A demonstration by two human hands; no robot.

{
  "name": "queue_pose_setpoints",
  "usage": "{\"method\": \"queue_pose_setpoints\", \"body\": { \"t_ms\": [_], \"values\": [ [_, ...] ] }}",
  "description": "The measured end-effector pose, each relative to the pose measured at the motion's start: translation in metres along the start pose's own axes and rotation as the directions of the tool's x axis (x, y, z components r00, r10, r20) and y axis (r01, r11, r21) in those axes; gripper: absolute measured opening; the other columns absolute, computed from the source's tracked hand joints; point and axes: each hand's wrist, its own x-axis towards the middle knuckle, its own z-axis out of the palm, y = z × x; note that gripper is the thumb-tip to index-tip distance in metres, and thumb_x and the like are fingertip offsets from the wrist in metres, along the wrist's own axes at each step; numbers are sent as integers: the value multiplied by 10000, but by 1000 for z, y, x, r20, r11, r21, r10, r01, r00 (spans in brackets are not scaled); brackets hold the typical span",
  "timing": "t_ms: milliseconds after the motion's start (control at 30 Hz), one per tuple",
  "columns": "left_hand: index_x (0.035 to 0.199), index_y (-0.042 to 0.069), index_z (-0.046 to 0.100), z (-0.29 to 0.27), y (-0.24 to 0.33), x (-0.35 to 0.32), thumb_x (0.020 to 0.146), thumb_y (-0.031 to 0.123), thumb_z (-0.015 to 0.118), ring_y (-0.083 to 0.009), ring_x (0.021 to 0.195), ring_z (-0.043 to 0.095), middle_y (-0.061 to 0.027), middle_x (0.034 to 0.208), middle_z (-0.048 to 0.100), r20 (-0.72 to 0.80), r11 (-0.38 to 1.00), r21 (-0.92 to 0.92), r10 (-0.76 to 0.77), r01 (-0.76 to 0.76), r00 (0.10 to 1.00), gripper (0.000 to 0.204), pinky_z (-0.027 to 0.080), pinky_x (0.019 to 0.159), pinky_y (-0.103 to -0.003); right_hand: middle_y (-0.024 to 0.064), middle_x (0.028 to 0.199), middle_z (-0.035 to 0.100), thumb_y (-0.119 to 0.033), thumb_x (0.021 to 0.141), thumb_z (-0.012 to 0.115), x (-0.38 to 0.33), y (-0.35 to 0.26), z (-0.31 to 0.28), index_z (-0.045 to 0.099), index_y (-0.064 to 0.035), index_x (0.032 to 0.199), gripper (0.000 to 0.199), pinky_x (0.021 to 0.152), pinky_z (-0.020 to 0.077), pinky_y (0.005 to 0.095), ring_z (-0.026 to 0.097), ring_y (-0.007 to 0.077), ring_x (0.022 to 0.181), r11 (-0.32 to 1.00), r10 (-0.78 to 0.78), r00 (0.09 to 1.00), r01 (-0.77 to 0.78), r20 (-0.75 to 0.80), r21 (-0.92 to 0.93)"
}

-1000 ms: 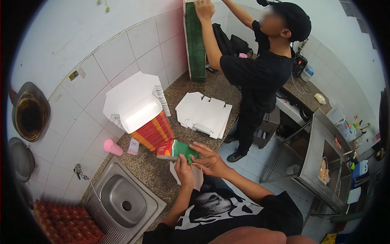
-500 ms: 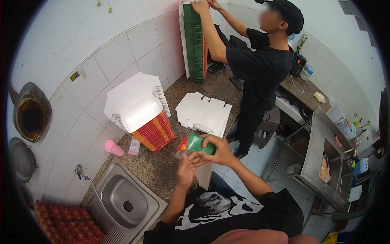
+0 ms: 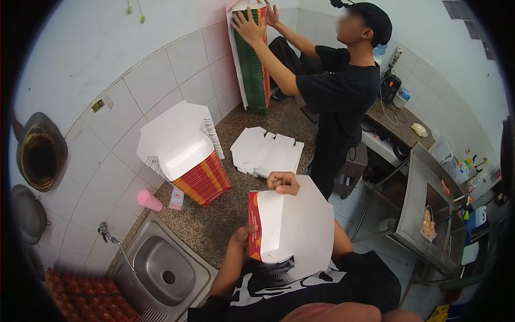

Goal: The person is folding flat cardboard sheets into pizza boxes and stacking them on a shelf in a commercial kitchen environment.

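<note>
The flat white-and-red cardboard box blank (image 3: 292, 222) is now opened up; my left hand (image 3: 244, 234) and right hand (image 3: 283, 183) pinch its edges, folding next.

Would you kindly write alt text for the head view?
Both hands, left hand and right hand, hold a white flat carton blank with a red edge above a speckled counter. Beside it, another person steadies a tall carton stack.

The person wears a black short-sleeved cotton T-shirt (image 3: 300, 290) with a large white print across the chest. Both forearms are bare, with no gloves, watch or rings to be seen on the left hand (image 3: 244, 236) or the right hand (image 3: 283, 183).
</note>
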Motion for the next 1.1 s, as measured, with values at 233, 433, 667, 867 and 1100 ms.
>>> {"method": "queue_pose_setpoints", "body": {
  "t_ms": [233,433,667,867,1100],
  "values": [
    [1414,-5,357,-4,-13,-17,834,394,684,-250,1162,573,-157,1282,567,-68,998,64,26,-21,997,776,442,1010,-437,29,891,642,-418,921,608,-1,20,9,565,-56,1002,373,656,437,233,578,72,752,960,-107,992,87,63,265],
    [1420,3,324,25,48,-10,708,172,797,-242,1204,525,-151,1320,490,-276,926,356,230,-123,933,871,474,972,-373,66,1131,656,-454,1018,388,-26,49,-27,557,-49,1207,478,827,482,297,594,129,951,997,72,769,-66,-635,33],
    [1501,75,43,31,5,13,661,95,819,-246,1256,463,-152,1365,399,-9,877,462,150,-129,989,1144,436,1011,-402,120,1418,475,-513,1012,354,-14,65,35,353,-93,1465,617,1033,410,373,478,241,1266,993,-13,805,-62,-593,-105],
    [1501,41,-4,56,16,18,655,178,853,-279,1317,389,-160,1423,339,-17,884,415,242,-213,970,1212,333,1088,-434,101,1350,530,-518,975,467,-25,72,26,444,-34,1403,646,990,448,328,543,168,1184,982,51,886,-128,-462,-139],
    [1501,30,140,41,55,9,515,467,931,-365,1417,237,-190,1533,216,236,135,935,455,-328,859,1337,196,1158,-469,8,997,679,-203,892,642,-40,103,-3,645,-46,1156,307,788,506,262,609,82,910,966,255,926,-257,-280,31]
  ]
}}
